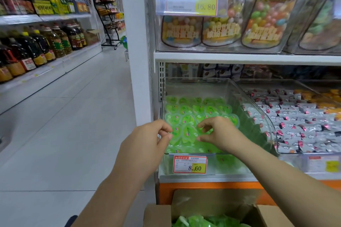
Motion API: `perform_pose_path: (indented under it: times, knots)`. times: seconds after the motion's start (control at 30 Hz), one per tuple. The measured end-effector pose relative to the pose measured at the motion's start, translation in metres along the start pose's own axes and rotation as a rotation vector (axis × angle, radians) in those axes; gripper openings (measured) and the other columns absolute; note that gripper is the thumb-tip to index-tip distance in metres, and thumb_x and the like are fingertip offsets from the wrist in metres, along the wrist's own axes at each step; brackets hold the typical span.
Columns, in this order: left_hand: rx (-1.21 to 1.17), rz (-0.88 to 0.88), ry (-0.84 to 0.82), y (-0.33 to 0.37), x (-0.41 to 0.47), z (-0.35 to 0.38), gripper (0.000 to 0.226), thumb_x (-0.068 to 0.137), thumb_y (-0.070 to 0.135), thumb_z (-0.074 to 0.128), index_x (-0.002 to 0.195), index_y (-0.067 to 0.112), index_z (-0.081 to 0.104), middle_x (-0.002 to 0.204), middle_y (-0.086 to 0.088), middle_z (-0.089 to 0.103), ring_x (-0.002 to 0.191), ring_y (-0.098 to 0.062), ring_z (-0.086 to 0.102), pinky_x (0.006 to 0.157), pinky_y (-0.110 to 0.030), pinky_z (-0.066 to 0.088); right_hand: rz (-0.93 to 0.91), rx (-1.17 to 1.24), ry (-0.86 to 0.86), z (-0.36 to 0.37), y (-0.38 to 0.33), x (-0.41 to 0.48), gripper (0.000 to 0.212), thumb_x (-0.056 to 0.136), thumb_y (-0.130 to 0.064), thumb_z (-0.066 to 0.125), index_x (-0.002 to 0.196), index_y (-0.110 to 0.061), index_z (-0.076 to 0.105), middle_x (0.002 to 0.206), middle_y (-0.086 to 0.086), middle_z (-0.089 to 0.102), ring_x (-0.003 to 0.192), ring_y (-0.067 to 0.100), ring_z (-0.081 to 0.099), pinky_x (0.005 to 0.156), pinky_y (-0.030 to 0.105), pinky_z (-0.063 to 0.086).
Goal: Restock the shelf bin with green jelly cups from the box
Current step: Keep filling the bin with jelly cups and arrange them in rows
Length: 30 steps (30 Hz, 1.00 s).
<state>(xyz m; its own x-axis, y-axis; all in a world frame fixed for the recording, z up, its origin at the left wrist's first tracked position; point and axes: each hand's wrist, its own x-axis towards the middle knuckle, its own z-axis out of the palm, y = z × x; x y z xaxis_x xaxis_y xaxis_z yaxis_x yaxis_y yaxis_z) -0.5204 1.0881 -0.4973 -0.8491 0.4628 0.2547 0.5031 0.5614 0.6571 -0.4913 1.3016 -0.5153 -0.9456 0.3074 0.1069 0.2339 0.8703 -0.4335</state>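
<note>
Head view shows translucent green heart-shaped jelly cups [198,110].

1. I found the shelf bin [195,86] on the lower shelf [203,178], with jelly cups [199,110] lying inside it.
2. The left hand [147,140] and right hand [219,134] were side by side over its front.
3. The box [212,202] sat below, before the shelf.
4. A second bin [304,153] stood just right; sweet pouches [267,20] stood on the shelf above.
</note>
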Motion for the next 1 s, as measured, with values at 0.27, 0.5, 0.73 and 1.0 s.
perform_pose_path:
  times: [0.27,0.5,0.73,1.0]
  knots:
    - [0.006,0.038,-0.002,0.01,0.002,0.008,0.013,0.09,0.029,0.057,0.086,0.041,0.057,0.08,0.024,0.059,0.073,0.001,0.056,0.067,-0.025,0.047,-0.055,-0.311,-0.241,-0.067,0.031,-0.023,0.026,0.082,-0.012,0.066,0.107,-0.016,0.07,0.106,-0.003,0.07,0.083,0.001,0.056,0.063,0.003,0.033]
    - [0.006,0.064,0.005,0.018,0.006,0.017,0.01,0.09,0.029,0.056,0.091,0.038,0.061,0.081,0.025,0.059,0.074,0.003,0.057,0.07,-0.027,0.05,-0.043,-0.469,-0.393,-0.07,0.027,-0.027,0.033,0.081,-0.013,0.067,0.112,-0.022,0.067,0.113,-0.004,0.066,0.101,0.011,0.06,0.073,0.014,0.037]
    - [0.009,0.053,0.008,0.016,0.008,0.019,0.01,0.09,0.029,0.056,0.092,0.037,0.062,0.081,0.026,0.059,0.075,0.002,0.057,0.07,-0.027,0.049,-0.093,-0.398,-0.104,-0.067,0.029,-0.024,0.014,0.083,-0.009,0.059,0.084,-0.016,0.07,0.085,0.001,0.07,0.079,0.013,0.062,0.067,0.014,0.036]
    - [-0.006,0.049,0.007,0.015,0.007,0.018,0.009,0.09,0.028,0.058,0.092,0.035,0.063,0.08,0.025,0.06,0.074,0.004,0.056,0.071,-0.028,0.05,0.469,1.217,-0.009,-0.027,0.009,-0.021,0.017,0.091,0.01,0.045,0.088,-0.006,0.045,0.074,0.018,0.061,0.055,0.017,0.067,0.051,0.022,0.055]
